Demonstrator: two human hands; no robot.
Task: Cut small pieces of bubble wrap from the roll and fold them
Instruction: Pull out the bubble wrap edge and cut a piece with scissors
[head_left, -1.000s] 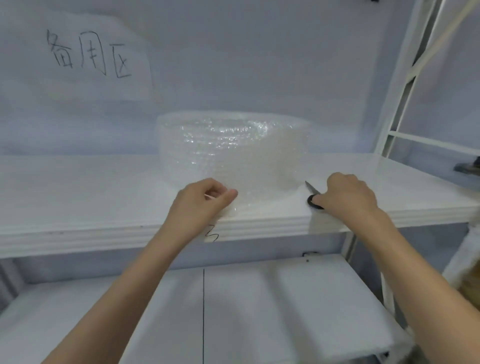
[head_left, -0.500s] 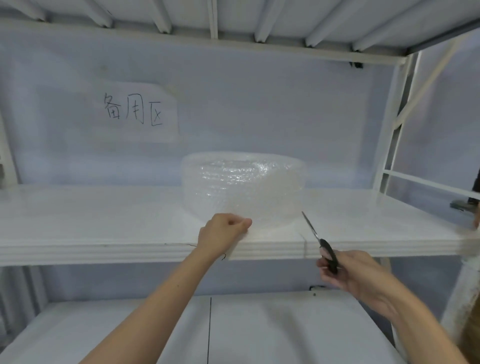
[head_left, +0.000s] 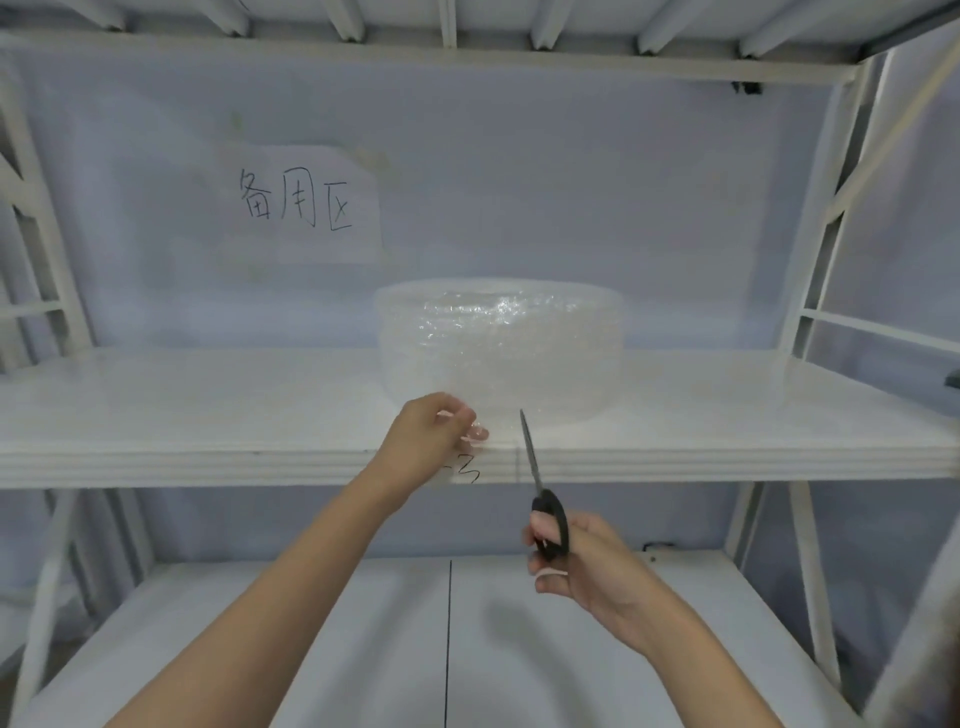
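I see the bubble wrap roll (head_left: 498, 353) standing on the white shelf (head_left: 208, 415). My left hand (head_left: 434, 441) pinches what seems its loose edge; my right hand (head_left: 587, 566) grips black-handled scissors (head_left: 540, 488), blades closed, pointing up.

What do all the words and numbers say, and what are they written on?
"备用区": handwritten in black on the paper sign on the back wall.
A black scribble on the shelf edge beside the left hand, perhaps a "3": partly hidden, unreadable.
Nothing else is written.
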